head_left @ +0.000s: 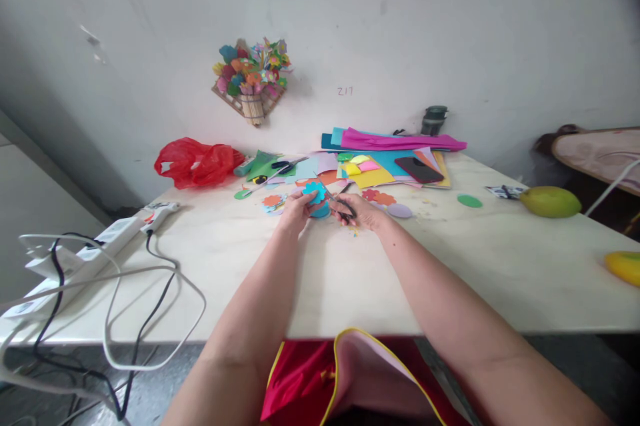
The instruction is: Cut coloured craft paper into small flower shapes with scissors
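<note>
Blue paper flower (314, 193) pinched in the left hand (299, 209), scissors (346, 215) just right of it.
Thin as card, the flower is probably feather-light and fairly stiff — yet easily creased at its scalloped rim, so a flat, gentle pinch well clear of the blades should suit it. Left thumb and fingers nip its near-left side; the right hand (367, 211) curls around the scissors' handles — rigid, likely the heavier item, best held there. Near side of the flower, a blue disc (321, 211) lies on the desk (350, 286); whether blade touches petal, I cannot tell.
</note>
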Demonstrator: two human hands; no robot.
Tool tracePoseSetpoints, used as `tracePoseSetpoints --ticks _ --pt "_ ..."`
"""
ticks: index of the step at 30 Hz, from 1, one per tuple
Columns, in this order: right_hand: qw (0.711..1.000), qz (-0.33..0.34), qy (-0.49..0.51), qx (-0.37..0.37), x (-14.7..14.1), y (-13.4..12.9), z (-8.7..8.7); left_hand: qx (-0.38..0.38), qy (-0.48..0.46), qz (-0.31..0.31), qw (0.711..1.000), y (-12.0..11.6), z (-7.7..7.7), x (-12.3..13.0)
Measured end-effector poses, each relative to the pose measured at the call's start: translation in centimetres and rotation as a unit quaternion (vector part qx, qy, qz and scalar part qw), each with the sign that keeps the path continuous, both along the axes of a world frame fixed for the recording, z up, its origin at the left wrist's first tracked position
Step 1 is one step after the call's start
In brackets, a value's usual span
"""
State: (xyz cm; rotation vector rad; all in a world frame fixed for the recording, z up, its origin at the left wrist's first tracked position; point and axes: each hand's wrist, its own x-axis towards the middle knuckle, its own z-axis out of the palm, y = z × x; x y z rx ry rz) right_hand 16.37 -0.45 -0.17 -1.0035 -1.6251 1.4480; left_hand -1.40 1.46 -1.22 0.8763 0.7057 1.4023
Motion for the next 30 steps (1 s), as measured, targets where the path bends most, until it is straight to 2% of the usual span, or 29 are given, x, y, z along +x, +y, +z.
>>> tracePoseSetpoints --ticks 9,19,30 --pt "1.0 0.0 -0.013 0.004 0.04 -0.44 0.57 0.006 0.007 -0.003 1.0 0.23 -0.25 -0.21" --pt "1.0 -0.014 -0.015 -0.001 0.19 -0.1 0.24 0.003 0.019 -0.007 1.0 0.09 -0.16 -0.29" --pt "1.0 0.016 -0.005 0.01 0.68 0.09 -0.04 -0.004 0.04 -0.02 0.999 0.07 -0.27 -0.6"
